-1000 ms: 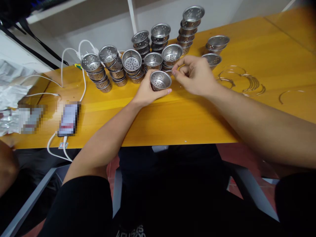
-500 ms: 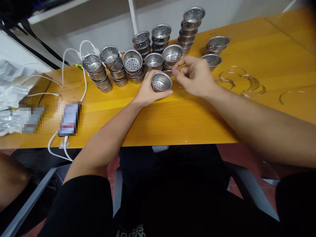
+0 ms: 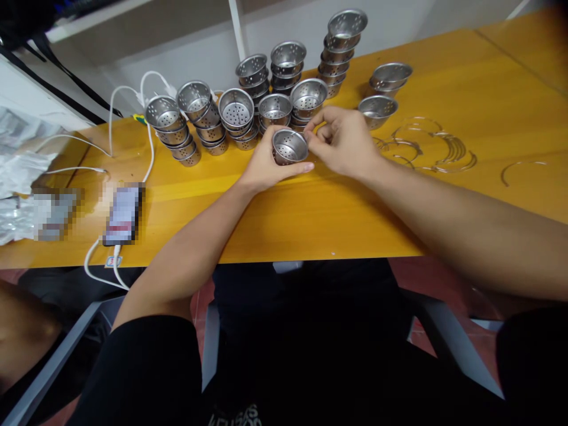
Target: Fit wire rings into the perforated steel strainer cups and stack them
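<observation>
My left hand (image 3: 264, 165) wraps round a small perforated metal strainer cup (image 3: 289, 148), its open mouth tipped up toward me just above the table. Its thumb lies along the near side of the cup. At the cup's right rim, my right hand (image 3: 339, 142) is closed in a pinch on a thin curved wire, mostly hidden now by the fingers. Several similar curved wires (image 3: 457, 151) lie loose on the table to the right of my right hand. Behind both hands stand stacks of the same strainer cups (image 3: 237, 112).
A tall cup stack (image 3: 341, 53) stands near the wall, with more cups (image 3: 379, 109) at the right. On the left lie a phone (image 3: 123, 213), white cables (image 3: 153, 154) and clear plastic bags (image 3: 22, 177). Another person's arm (image 3: 26, 331) shows at lower left.
My right hand has moved slightly left, bringing its fingertips and the wire against the cup's rim. My left hand keeps its hold on the cup.
</observation>
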A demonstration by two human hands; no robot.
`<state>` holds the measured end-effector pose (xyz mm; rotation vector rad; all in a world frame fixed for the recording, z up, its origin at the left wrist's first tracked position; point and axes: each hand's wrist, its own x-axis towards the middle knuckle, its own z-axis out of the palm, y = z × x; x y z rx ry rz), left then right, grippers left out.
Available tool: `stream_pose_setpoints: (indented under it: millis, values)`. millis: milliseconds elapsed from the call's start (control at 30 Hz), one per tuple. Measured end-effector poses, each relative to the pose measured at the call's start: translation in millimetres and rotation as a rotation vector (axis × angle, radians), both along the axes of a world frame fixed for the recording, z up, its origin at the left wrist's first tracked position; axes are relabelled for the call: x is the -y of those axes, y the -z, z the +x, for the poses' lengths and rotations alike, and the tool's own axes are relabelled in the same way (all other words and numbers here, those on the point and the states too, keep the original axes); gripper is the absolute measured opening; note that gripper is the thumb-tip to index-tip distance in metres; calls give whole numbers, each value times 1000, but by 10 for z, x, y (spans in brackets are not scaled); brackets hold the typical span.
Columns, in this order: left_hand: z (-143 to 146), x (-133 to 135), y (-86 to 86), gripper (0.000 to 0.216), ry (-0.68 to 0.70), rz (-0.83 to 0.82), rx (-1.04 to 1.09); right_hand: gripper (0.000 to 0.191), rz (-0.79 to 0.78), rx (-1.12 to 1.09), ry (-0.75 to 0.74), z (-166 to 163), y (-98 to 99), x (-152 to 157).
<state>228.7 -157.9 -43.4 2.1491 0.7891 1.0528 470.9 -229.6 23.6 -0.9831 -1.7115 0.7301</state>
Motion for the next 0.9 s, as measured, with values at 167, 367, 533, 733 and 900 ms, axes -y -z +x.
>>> stream_pose_setpoints:
  millis: [167, 367, 533, 733, 900]
  values:
    - [37, 124, -91, 114, -63, 26, -10, 47, 30, 17, 34, -37, 5, 22]
    - [27, 180, -176, 110, -78, 40, -52, 32, -4, 8, 24, -81, 9, 34]
    - [22, 214, -198, 106, -95, 41, -73, 34, 3, -48, 10, -82, -43, 14]
    - [-29, 129, -158, 98, -15, 11, -22, 58, -98, -37, -360, 134, -238, -19]
    - [-58, 54, -90, 105, 46, 84, -56, 68, -141, -99, -350, 173, -247, -16]
